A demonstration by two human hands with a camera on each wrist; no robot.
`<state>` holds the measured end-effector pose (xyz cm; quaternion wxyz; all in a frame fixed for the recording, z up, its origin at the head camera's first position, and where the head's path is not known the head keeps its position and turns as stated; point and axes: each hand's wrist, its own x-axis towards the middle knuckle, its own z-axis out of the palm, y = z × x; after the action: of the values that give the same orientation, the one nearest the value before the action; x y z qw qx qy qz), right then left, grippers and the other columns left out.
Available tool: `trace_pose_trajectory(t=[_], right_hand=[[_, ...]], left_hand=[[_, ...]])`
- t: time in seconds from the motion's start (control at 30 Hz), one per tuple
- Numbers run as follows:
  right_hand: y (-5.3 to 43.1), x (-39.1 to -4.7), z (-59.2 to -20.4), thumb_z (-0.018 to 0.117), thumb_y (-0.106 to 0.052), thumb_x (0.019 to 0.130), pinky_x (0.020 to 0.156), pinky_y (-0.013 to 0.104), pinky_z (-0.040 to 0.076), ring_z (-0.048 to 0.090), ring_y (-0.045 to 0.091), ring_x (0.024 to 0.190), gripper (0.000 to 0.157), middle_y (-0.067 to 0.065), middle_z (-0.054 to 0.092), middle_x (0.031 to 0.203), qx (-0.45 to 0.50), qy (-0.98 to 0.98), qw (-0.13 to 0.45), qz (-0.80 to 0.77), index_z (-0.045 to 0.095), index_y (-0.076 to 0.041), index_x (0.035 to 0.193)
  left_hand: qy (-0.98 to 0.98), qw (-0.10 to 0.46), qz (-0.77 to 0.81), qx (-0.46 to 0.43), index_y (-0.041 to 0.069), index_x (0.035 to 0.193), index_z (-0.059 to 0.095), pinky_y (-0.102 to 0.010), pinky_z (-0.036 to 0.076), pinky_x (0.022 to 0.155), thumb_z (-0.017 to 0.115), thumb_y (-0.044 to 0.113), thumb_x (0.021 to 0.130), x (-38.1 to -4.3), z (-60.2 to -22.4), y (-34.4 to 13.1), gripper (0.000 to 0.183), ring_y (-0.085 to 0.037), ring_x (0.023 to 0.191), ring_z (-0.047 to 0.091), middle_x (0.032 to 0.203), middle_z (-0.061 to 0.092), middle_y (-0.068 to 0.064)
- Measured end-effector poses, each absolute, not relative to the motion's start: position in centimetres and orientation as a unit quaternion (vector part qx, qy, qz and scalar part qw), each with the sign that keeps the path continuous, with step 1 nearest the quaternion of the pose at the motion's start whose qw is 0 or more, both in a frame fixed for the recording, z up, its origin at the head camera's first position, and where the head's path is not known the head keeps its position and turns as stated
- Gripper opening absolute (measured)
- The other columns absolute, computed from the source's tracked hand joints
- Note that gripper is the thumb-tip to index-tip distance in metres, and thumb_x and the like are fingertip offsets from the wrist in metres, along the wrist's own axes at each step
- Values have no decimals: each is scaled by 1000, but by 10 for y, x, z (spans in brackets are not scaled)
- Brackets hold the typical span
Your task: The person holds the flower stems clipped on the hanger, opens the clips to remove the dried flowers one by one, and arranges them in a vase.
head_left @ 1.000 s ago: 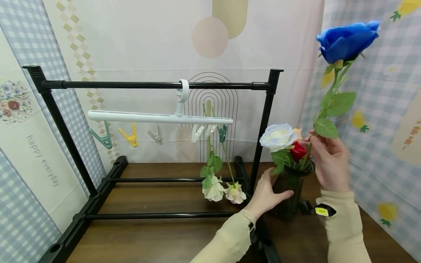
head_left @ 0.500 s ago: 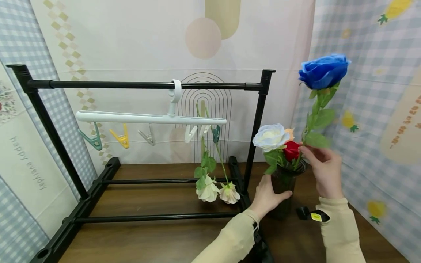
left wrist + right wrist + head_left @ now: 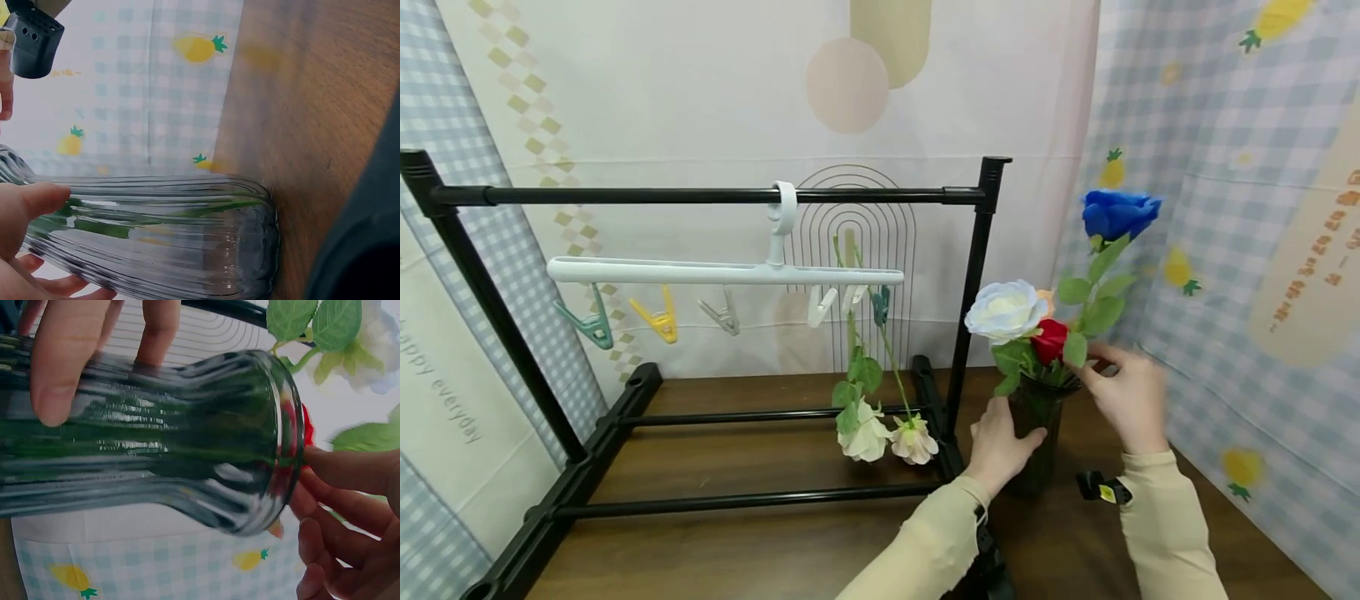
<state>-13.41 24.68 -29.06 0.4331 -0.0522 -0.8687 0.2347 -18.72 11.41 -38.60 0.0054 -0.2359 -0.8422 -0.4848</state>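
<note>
A clear ribbed glass vase [image 3: 1039, 421] stands at the right of the table with its neck full of green stems. My left hand [image 3: 1002, 446] holds it by the side, thumb and fingers around the glass [image 3: 181, 244]. At the mouth, my right hand [image 3: 1126, 398] pinches the stem of a tall blue rose [image 3: 1120, 215]; in the right wrist view its fingertips are right at the rim. The stem's lower part is inside the vase. A pale blue-white rose [image 3: 1006, 311], a red rose [image 3: 1050, 340] and a partly hidden peach flower [image 3: 1046, 302] lean there too.
Left of the vase stands a black rack [image 3: 700, 197]. A white hanger [image 3: 722, 272] hangs from its bar with several coloured clips [image 3: 658, 317]; two pale flowers [image 3: 862, 433] hang upside down from it. Printed cloth [image 3: 1217, 275] walls the right side.
The blue rose has come down into the vase, its bloom now much lower. My right hand has lowered with it to the rim. The left hand stays on the vase; the head view has turned slightly right.
</note>
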Motion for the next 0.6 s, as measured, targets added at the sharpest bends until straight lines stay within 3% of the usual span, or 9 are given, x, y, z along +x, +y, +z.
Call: trace_pose_trajectory(t=[0.13, 0.23, 0.37, 0.6], right_hand=[[253, -124, -288, 71, -19, 87, 50, 22, 36, 41, -12, 59, 19, 16, 70, 81, -64, -884, 398, 237, 74, -3, 96], [256, -113, -286, 71, -25, 88, 51, 18, 37, 42, -14, 64, 23, -9, 68, 81, -72, -881, 391, 257, 73, -5, 100], [254, -100, -286, 71, -23, 89, 53, 15, 37, 44, -15, 67, 24, -39, 50, 79, -71, -866, 406, 282, 71, -6, 104], [240, -83, -281, 72, -19, 87, 59, 10, 34, 44, -15, 70, 19, -39, 48, 78, -81, -850, 442, 275, 72, -9, 103]], left_hand=[[-848, 15, -471, -241, 14, 147, 32, -53, 37, 103, 66, 38, 91, -187, -386, 114, 70, -27, 129, 53, 141, 50, -8], [-853, 16, -462, -243, 13, 147, 32, -53, 38, 101, 65, 39, 92, -187, -384, 112, 69, -28, 127, 54, 140, 51, -9], [-858, 4, -450, -247, 11, 147, 33, -52, 39, 101, 63, 40, 93, -187, -382, 109, 68, -28, 127, 54, 140, 50, -9], [-858, -46, -442, -257, 10, 151, 28, -52, 36, 108, 63, 41, 93, -186, -377, 100, 74, -29, 135, 47, 151, 40, -11]])
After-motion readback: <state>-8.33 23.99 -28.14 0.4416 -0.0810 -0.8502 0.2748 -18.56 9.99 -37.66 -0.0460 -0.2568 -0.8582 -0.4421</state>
